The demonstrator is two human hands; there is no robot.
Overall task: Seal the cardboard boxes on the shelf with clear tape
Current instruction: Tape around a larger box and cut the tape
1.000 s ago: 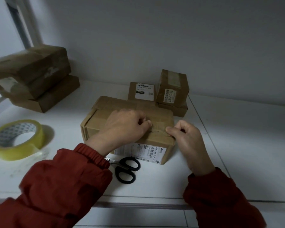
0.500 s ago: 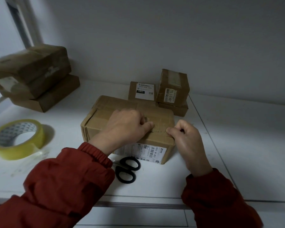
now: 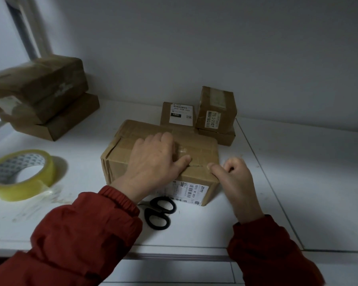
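The box (image 3: 201, 150) sits on the white shelf (image 3: 298, 182), centre of view, near the front edge, its long side facing the person. It is plain brown cardboard, creased and worn at the left end, with bands of glossy tape across the top. A clear strip (image 3: 183, 150) catches the light just beyond the left hand's fingers. A white printed label (image 3: 191, 190) with barcodes covers the right part of the near face. A short dark slit (image 3: 197, 166) shows on the near top edge, between the two thumbs. The left hand (image 3: 153, 162) lies flat on the top, fingers extended and pressing down, thumb tip on the near edge; it grips nothing. The right hand (image 3: 236, 178) is at the near right corner, fingers curled into the palm with nothing seen in them, thumb stretched out with its tip on the top edge. Both arms wear red sleeves (image 3: 87, 234). Black-handled scissors (image 3: 159, 213) lie on the shelf just in front of the box, blades hidden under the left wrist. A yellowish tape roll (image 3: 21, 176) lies flat well to the left, with a loose end trailing on the shelf. Two larger boxes (image 3: 39, 83) are stacked at far left. Behind the box stand three small boxes (image 3: 178, 114), one of them upright on top of a flat one.
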